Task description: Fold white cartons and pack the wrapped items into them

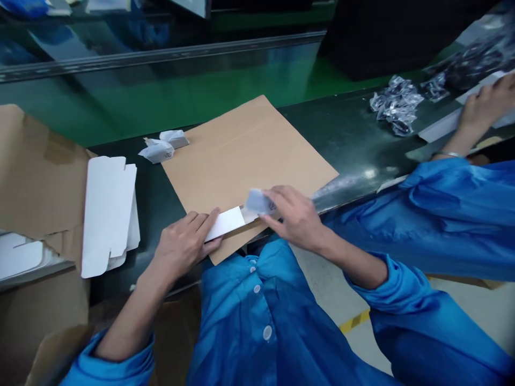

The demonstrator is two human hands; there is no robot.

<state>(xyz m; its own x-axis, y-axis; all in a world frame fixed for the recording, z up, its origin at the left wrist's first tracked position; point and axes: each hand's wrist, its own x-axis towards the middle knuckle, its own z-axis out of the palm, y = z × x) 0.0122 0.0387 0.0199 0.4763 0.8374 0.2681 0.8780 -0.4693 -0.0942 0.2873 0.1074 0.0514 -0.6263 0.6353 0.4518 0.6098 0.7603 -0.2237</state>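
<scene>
My left hand (pixel 185 242) grips a small white carton (pixel 229 222) that lies on a brown cardboard sheet (pixel 245 155) at the near edge of the dark bench. My right hand (pixel 295 217) pinches a small pale plastic-wrapped packet (pixel 258 202) at the carton's open end. Both my sleeves are blue.
A stack of flat white carton blanks (pixel 108 214) lies left, beside an open brown box (pixel 36 177). Two wrapped packets (pixel 163 147) sit behind the sheet. A pile of clear bagged parts (pixel 396 104) lies far right, near a co-worker's hand (pixel 485 107) and blue sleeve (pixel 450 214).
</scene>
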